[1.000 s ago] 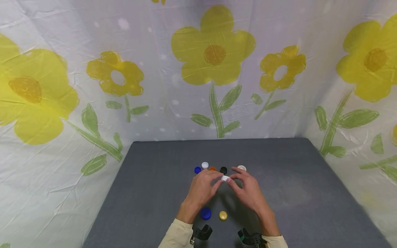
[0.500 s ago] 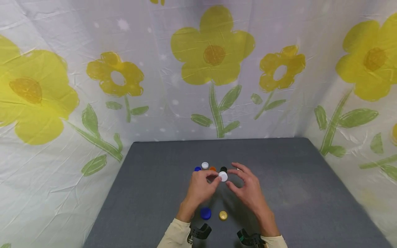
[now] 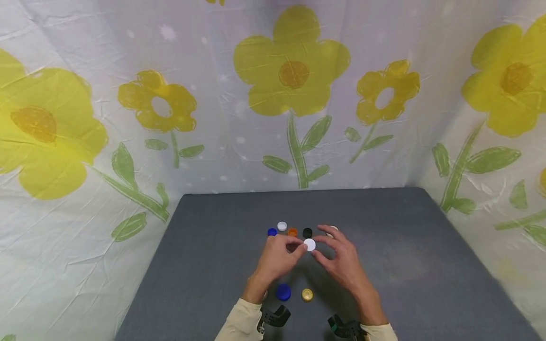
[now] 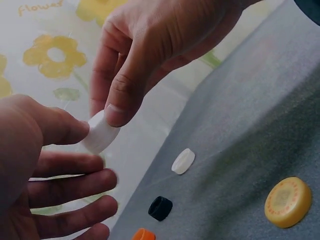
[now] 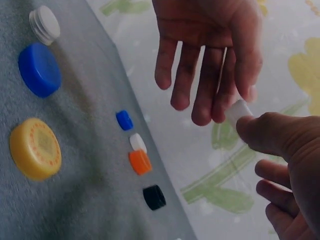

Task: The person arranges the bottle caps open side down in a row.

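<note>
Wht cap (image 3: 310,245) turned face-on vs. earlier, btwn both hands (image 3: 275,258) (image 3: 341,260).

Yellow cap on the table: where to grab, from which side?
Probably the round side wall, pinched near and far, coming down from above. The yellow cap lies flat with that wall exposed; the large blue cap to its left would make coming in from that side less handy.

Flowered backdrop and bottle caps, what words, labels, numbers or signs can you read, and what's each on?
"flower", on the flowered backdrop, top left of the left wrist view.
Yellow cap: orange marks ring its top, too small and blurred to read.
White cap held up: no legible text.
I can read nothing else.
</note>
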### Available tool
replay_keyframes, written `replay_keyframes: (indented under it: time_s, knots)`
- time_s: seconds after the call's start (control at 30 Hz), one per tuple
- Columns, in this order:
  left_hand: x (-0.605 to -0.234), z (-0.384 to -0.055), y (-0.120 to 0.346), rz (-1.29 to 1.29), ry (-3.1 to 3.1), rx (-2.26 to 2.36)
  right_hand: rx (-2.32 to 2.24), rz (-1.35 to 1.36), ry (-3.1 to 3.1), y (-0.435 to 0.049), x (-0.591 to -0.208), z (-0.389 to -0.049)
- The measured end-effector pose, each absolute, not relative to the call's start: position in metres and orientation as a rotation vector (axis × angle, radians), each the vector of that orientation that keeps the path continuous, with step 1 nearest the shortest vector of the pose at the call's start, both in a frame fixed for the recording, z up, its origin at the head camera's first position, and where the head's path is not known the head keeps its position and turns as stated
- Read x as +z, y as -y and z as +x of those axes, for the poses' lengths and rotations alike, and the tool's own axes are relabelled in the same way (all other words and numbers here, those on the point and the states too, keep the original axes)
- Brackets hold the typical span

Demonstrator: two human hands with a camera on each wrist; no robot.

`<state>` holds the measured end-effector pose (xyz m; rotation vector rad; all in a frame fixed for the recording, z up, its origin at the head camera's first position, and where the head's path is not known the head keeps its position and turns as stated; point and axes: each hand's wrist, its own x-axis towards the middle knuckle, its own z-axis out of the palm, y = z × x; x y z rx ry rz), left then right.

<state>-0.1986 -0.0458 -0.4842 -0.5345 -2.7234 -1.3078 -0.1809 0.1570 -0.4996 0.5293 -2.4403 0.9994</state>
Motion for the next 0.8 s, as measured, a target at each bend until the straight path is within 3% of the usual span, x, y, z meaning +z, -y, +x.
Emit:
replay_keyframes:
  time_s: [0.33,0.8]
  knots:
    - [-0.486,-0.199,0.031,-0.911,2.719,-1.058,0.958,0.516,2.524,-0.180,-0.500,-0.169]
    - [-0.511,-0.184,-0.005,-1.136,2.877,-0.571,0.936,0.486,3.000,-0.212,-0.502,-0.151]
